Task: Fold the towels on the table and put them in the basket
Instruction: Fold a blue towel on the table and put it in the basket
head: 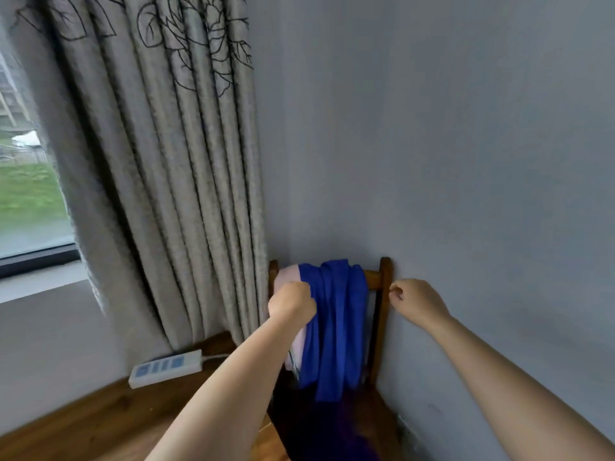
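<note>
A blue towel (336, 324) hangs bunched over the top rail of a wooden chair (384, 277) in the room's corner. A pale pink towel (288, 274) hangs beside it on the left, partly under the blue one. My left hand (293, 302) is a closed fist at the seam between pink and blue cloth, gripping the fabric there. My right hand (416, 301) hovers just right of the chair's right post, fingers loosely curled with nothing in them. No table or basket is in view.
A patterned grey curtain (173, 181) hangs left of the chair, with a window (26, 194) beyond it. A white power strip (165, 367) lies on the wooden floor (100, 424). Grey walls meet behind the chair. Something dark lies on the chair's seat (319, 427).
</note>
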Tool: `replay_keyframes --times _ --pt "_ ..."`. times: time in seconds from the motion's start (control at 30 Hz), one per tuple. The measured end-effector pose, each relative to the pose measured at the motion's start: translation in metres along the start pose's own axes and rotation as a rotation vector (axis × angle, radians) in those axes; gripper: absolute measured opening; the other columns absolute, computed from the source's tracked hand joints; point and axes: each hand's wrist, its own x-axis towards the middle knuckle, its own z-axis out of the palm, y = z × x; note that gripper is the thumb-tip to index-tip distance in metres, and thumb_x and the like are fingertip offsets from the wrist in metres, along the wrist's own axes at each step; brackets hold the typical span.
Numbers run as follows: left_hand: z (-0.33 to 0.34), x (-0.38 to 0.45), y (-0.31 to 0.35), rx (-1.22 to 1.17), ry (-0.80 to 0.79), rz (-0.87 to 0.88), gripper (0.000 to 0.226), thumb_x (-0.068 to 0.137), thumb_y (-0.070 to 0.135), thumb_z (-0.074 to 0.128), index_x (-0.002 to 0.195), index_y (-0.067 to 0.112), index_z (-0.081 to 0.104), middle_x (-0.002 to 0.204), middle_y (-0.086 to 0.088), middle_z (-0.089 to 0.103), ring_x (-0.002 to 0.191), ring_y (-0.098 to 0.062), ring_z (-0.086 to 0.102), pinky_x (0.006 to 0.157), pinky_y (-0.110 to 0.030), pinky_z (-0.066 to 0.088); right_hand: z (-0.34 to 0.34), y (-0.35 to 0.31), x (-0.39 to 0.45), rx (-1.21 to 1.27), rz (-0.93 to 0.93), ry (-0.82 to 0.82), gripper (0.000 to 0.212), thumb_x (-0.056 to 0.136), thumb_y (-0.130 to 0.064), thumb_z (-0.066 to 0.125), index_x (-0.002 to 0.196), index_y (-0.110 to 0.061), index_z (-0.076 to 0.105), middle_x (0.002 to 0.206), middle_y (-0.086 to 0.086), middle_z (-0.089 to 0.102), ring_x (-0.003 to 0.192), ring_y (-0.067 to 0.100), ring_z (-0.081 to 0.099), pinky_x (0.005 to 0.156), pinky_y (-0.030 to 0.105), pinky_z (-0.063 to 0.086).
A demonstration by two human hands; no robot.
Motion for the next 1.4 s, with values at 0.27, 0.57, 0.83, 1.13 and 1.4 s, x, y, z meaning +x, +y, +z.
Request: replay_keyframes --times 0.27,0.57,0.83,1.13,1.4 --pt "0.036 0.110 0.020 -0.139 -0.022 -0.049 0.026 0.096 0.022 0.038 0.079 0.013 0.056 0.086 -0.004 0.057 0.103 -0.021 0.058 0.081 -0.027 0.043 0.052 0.025 0.128 0.037 0.001 -0.157 0.030 0.086 -0.007 0.044 0.058 -0.011 0.053 0.078 0.010 0.062 0.080 0.025 0.059 0.058 0.028 0.037" --pt "0.082 0.206 0.059 -0.170 -0.121 -0.159 0.028 0.092 0.037 0.050 0.096 0.010 0.053 0.095 -0.006 0.054 0.103 -0.022 0.056 0.074 -0.030 0.043 0.112 0.054 0.233 0.081 -0.007 -0.305 0.025 0.088 -0.023 0.053 0.096 -0.002 0.063 0.107 0.016 0.063 0.098 0.029 0.060 0.075 0.030 0.045" --pt "0.112 0.226 0.047 -0.269 0.088 -0.212 0.046 0.095 0.020 0.046 0.052 0.016 0.029 0.058 0.005 0.033 0.052 -0.005 0.031 0.050 -0.025 0.026 0.133 0.066 0.244 0.345 -0.019 -0.193 0.014 0.085 -0.010 0.059 0.077 -0.002 0.066 0.077 0.013 0.058 0.085 0.028 0.055 0.066 0.027 0.030" --pt "0.088 0.218 0.031 -0.646 0.243 -0.297 0.024 0.094 0.014 0.049 0.070 0.018 0.051 0.063 0.008 0.049 0.073 -0.018 0.052 0.059 -0.020 0.035 0.110 0.068 0.242 0.470 -0.007 0.010 0.016 0.086 -0.007 0.058 0.084 0.008 0.064 0.082 0.021 0.067 0.076 0.031 0.060 0.064 0.027 0.037" --pt "0.009 0.166 0.032 -0.758 0.498 -0.282 0.033 0.092 0.012 0.049 0.061 0.021 0.042 0.061 0.002 0.049 0.073 -0.023 0.054 0.068 -0.033 0.045 0.030 0.008 0.209 0.462 -0.233 0.304 0.013 0.085 -0.003 0.057 0.080 0.008 0.061 0.078 0.020 0.059 0.075 0.030 0.052 0.067 0.026 0.033"
